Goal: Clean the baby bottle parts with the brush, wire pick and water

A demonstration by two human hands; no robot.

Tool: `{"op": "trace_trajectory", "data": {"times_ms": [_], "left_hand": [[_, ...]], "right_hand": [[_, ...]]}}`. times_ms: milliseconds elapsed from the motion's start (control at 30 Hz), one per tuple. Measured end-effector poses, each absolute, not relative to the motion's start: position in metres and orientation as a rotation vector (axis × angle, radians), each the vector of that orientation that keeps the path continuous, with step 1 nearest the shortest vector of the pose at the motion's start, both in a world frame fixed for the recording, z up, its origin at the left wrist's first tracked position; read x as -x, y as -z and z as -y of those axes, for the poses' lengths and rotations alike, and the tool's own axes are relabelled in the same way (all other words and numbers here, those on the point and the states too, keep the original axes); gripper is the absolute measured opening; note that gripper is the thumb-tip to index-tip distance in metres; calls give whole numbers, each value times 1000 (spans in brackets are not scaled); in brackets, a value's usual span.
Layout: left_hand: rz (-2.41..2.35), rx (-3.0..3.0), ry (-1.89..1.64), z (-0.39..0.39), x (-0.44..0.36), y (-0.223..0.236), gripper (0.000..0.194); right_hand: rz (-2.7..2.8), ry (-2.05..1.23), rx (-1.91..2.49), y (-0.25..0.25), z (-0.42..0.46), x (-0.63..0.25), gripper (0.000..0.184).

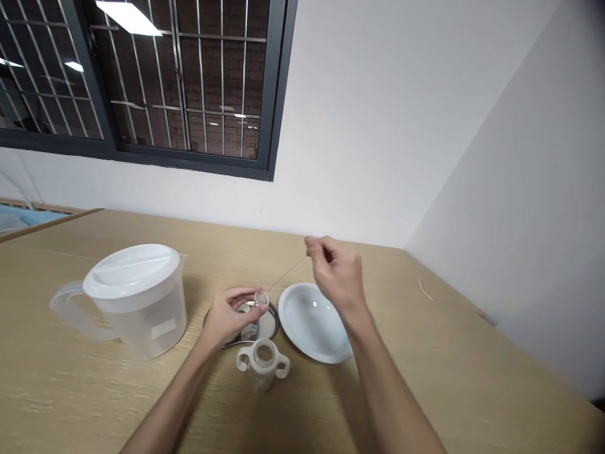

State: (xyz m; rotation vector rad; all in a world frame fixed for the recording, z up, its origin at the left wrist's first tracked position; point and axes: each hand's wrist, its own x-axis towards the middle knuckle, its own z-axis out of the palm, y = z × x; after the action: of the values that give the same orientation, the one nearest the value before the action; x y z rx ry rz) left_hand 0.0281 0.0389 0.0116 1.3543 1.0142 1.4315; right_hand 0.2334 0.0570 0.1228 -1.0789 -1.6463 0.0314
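Item: two-handled vessel (263, 364), pale, upright on the wooden table (454, 391), nearest the person; round open mouth, a curled handle at each side. Best lifted by its body.

Item: left hand (227, 317), closed lightly on the small see-through cup (261, 299), thumb on the near side of the rim and a fingertip on the far side. The cup was held above the round tray (269, 326), just beyond the vessel. It looked light, smooth and perhaps slippery, likely thin-walled; a gentle hold at opposite sides of the rim would suit it, a hard squeeze might bend or tip it.

Item: right hand (338, 268), higher, fingertips pinched on the upper end of the thin pale strand (287, 273), which slanted down to the cup. Straight and very light; whether stiff stick or taut cord could not be told. An end pinch would give reach but little steadiness, and a sideways push might bend it.

Item: white bowl (314, 325), just beside the tray, under the right wrist; smooth, probably breakable.

Item: lidded pitcher (142, 296), left of the tray, translucent, its handle pointing left.

Item: short pale string (424, 290), lying well apart to the right.

Beyond: white wall (368, 113) and barred window (189, 82).
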Motion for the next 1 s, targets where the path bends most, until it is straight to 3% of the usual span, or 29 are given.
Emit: {"op": "trace_trajectory", "data": {"times_ms": [300, 1000], "left_hand": [[-952, -1315, -1517, -38, -26, -13, 61], [-923, -1216, -1503, -37, -35, -14, 56]], "right_hand": [[1527, -27, 1073, -132, -50, -249, 42], [1791, -87, 954, -109, -53, -204, 37]]}}
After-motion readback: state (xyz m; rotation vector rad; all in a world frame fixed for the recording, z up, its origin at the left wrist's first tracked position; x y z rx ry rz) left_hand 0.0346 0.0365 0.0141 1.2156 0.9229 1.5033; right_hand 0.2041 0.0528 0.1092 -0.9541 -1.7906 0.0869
